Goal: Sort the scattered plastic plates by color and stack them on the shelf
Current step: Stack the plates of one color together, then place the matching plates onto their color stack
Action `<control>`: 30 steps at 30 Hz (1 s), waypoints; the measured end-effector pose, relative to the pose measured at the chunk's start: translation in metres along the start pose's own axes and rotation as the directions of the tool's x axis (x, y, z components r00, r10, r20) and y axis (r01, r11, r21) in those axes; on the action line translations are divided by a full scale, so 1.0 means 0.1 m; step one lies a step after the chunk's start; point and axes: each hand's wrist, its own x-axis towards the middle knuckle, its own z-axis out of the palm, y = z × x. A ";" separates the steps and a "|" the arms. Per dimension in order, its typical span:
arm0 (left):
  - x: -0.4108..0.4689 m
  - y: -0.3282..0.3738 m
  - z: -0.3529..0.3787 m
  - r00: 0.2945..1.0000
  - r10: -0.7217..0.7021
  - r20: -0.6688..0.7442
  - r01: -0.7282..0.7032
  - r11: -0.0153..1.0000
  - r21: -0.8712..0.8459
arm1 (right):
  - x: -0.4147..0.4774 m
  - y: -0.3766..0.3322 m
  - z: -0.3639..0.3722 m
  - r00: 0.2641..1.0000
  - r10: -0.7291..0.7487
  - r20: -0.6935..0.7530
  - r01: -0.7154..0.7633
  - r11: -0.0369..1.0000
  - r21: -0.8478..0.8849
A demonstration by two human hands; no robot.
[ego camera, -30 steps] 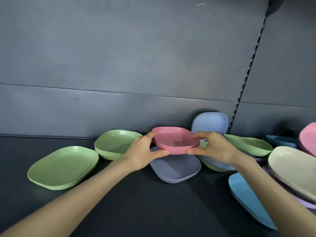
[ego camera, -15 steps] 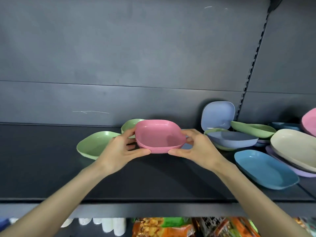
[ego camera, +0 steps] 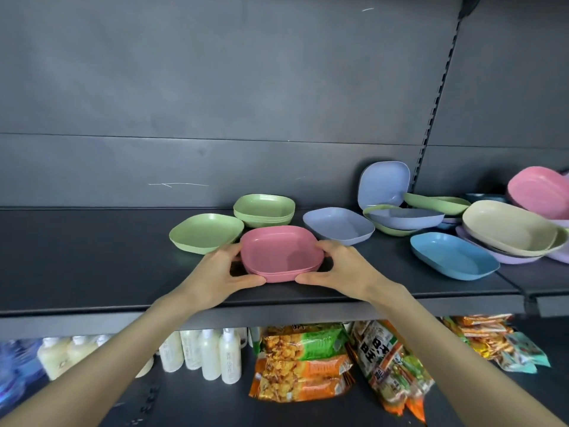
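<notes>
Hands clasp a small nested stack of pink plates (ego camera: 278, 254) from opposite sides: the left hand (ego camera: 221, 272) curls round its left rim and the right hand (ego camera: 341, 269) round its right rim, thumbs along the near edge, fingers tucked behind. The stack sits low over the dark shelf (ego camera: 92, 257), close to the front lip; whether it rests on the surface or hangs just above it cannot be told. Just beyond the left fingers lies a single green plate (ego camera: 206, 232), with a green stack (ego camera: 264, 209) behind it; just beyond the right fingers lies a periwinkle plate (ego camera: 338, 224). Well to the right of the grip, a sky-blue plate (ego camera: 452, 260), a cream plate (ego camera: 508, 226) and a lone pink plate (ego camera: 538, 191) lie in a loose, tilted heap. Likely risks: the plastic looks smooth, so an uneven squeeze could make the nested plates slide apart; set down this near the lip, the stack could be knocked off onto the snack packets (ego camera: 301, 362) below the grip; fingers behind it could nudge the green plate; and pulling the lone pink plate out could topple that heap
</notes>
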 end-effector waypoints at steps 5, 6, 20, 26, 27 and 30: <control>-0.04 0.12 -0.06 1.000 0.018 -0.004 -0.015 0.895 0.445 | -0.04 -0.01 -0.19 0.997 0.019 0.069 -0.007 0.985 -0.174; -0.03 0.18 -0.07 0.999 0.037 0.012 -0.038 0.882 0.470 | -0.06 -0.01 -0.25 0.998 0.022 0.067 -0.007 0.977 -0.211; 0.85 1.53 0.37 0.931 0.346 0.114 -0.351 0.770 0.532 | -0.41 0.32 -1.78 0.961 0.112 -0.251 -0.229 0.830 -0.508; 1.18 2.19 0.87 0.882 0.442 0.164 -0.457 0.711 0.534 | -0.79 0.72 -2.44 0.934 0.123 -0.334 -0.312 0.735 -0.602; 1.22 2.29 0.97 0.877 0.450 0.166 -0.464 0.710 0.530 | -0.84 0.83 -2.54 0.933 0.126 -0.336 -0.317 0.729 -0.607; 1.34 2.59 1.32 0.877 0.452 0.161 -0.466 0.725 0.506 | -1.02 1.13 -2.82 0.932 0.144 -0.331 -0.324 0.740 -0.590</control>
